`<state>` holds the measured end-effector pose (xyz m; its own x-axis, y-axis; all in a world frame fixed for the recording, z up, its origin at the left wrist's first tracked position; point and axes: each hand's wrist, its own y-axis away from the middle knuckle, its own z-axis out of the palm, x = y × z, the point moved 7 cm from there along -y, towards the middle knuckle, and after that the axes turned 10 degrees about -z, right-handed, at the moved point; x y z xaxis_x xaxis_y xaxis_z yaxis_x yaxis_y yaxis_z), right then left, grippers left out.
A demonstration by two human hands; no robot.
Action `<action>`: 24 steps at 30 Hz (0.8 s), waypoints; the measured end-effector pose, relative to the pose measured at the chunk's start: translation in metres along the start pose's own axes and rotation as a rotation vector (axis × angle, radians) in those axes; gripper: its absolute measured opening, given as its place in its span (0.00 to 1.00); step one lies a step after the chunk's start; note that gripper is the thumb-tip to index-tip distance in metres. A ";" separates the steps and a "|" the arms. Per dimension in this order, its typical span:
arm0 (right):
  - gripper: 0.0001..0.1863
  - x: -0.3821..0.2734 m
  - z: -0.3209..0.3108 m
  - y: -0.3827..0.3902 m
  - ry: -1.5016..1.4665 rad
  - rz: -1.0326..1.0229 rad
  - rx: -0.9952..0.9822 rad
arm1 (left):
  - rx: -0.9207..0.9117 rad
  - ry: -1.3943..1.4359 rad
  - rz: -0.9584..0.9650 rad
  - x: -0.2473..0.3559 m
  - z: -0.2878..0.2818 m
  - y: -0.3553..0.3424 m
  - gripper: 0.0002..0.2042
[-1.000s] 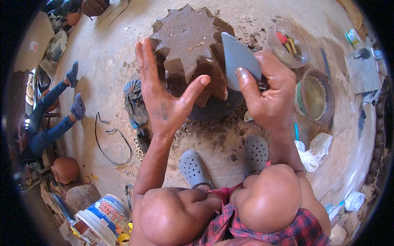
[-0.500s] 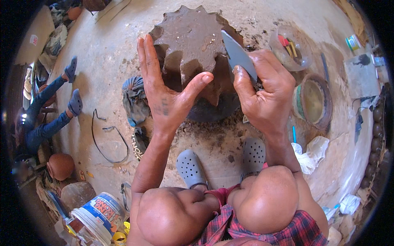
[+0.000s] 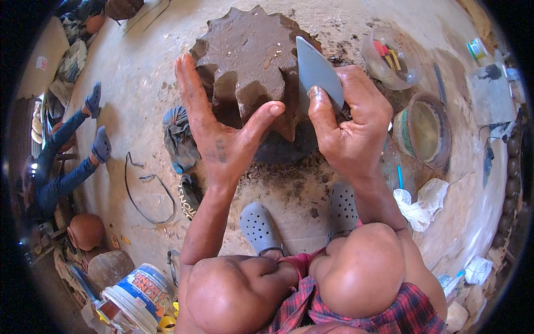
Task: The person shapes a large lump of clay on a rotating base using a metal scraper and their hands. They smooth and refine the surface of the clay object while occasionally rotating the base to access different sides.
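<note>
In front of me stands a brown clay block [image 3: 247, 53] with a flat top and a notched, gear-like rim. It rests on a dark rounded base [image 3: 289, 149], mostly hidden underneath. My left hand [image 3: 222, 142] is open along the block's left side, fingers stretched out and thumb spread toward the near points. Pinched between the thumb and bent fingers of my right hand [image 3: 356, 119] is a flat grey scraper [image 3: 318, 69] with a pointed tip. Its blade stands tilted at the right side of the block, by the notches; whether the edge touches the clay cannot be made out.
At right are a clear plastic bowl [image 3: 384, 72] with small tools, a basin of murky liquid [image 3: 425, 131] and a white plastic bag [image 3: 425, 203]. Left lie a dark cloth [image 3: 181, 139] and a black strap [image 3: 133, 192]. A paint bucket [image 3: 139, 300] stands lower left; another person's legs [image 3: 64, 150] show beyond.
The scraper has turned, showing more of its flat face, and its tip sits slightly further up and left. The left hand stays open at the block's side. The whole view has shifted slightly.
</note>
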<state>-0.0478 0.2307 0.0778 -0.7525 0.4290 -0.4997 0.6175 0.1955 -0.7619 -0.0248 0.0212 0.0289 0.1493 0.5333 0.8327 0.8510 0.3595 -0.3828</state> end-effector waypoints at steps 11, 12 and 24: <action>0.12 -0.003 0.016 -0.006 -0.085 -0.040 -0.066 | 0.004 -0.015 -0.002 0.000 -0.002 -0.002 0.67; 0.12 -0.002 0.016 -0.007 -0.098 -0.036 -0.077 | 0.005 -0.025 -0.002 -0.001 -0.002 -0.002 0.67; 0.13 0.016 0.013 -0.005 -0.498 -0.137 -0.320 | -0.068 0.124 -0.054 -0.005 -0.003 -0.006 0.73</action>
<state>-0.0655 0.2251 0.0686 -0.7993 -0.0680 -0.5971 0.4872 0.5083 -0.7101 -0.0290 0.0139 0.0281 0.1604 0.4143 0.8959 0.8911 0.3295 -0.3119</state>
